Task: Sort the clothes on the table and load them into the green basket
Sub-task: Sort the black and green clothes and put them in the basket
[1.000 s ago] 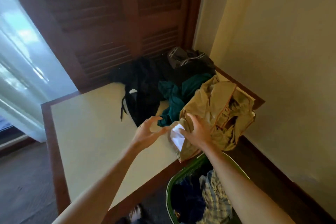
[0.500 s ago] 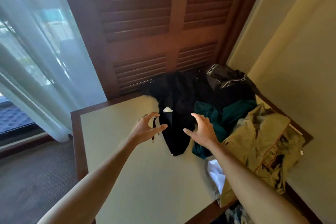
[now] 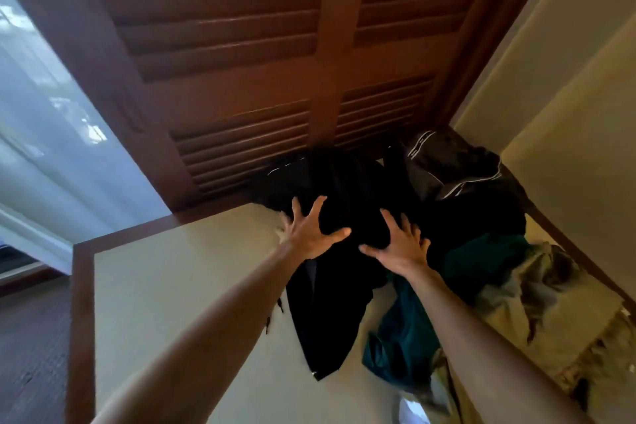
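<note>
Fingers [image 3: 298,213] spread on black garment [image 3: 320,327], lengthwise toward viewer

head camera looks down, close over the table [image 3: 179,286].

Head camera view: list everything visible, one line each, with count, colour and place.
black fabric garment: one, black, table centre, under both hands
dark striped-trim garment: one, black-grey, far corner
teal cloth garment: one, teal, right of the black one
khaki crumpled garment: one, tan, table's right edge
wood-edged cream table: one
brown louvred doors: behind table
white sheer curtain: left
left hand: fingers spread on black garment
right hand: likewise
</note>
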Demonstrator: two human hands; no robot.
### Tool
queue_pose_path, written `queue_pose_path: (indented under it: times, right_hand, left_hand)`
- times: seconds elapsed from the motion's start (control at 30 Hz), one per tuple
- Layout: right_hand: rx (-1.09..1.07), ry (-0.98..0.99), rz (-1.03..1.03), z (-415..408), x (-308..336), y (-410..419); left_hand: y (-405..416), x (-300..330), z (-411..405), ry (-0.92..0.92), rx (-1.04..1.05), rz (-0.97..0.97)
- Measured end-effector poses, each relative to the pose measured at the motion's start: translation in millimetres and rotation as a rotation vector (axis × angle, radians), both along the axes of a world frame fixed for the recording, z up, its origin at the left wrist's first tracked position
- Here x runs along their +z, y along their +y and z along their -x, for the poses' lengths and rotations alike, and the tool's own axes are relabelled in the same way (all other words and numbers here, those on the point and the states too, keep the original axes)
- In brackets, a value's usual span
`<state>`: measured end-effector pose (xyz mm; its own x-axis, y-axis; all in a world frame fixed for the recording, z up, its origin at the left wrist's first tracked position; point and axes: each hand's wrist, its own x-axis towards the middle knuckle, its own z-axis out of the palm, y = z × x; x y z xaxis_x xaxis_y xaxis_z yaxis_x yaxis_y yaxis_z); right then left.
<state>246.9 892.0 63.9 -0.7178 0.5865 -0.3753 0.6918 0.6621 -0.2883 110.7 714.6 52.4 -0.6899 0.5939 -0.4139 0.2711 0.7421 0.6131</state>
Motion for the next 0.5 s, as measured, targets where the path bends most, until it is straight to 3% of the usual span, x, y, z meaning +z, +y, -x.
queue_pose_path:
  times: [0.07,0.17,0.27,0.4,0.5]
  right_hand:
    - [0.024,-0.079,0.07,11,-16,2]
    - [0.044,-0.087,0.084,18,-44,-10]
    - [0.032,0.036,0.067,27,-60,-33]
    - [0.13,0.093,0.072,27,-58,-89]
    - [0.288,0.137,-0.049,1,-62,-149]
  left_hand:
    - [10,-33,-1,0.022,-0.067,0.132]
    - [-3,-66,-21,0.279,-0.126,0.271]
    - [-31,-73,-27,0.431,-0.101,0.195]
    - [-98,-75,-37,0.352,0.015,0.031]
    - [-160,-71,-61,0.26,0.16,-0.153]
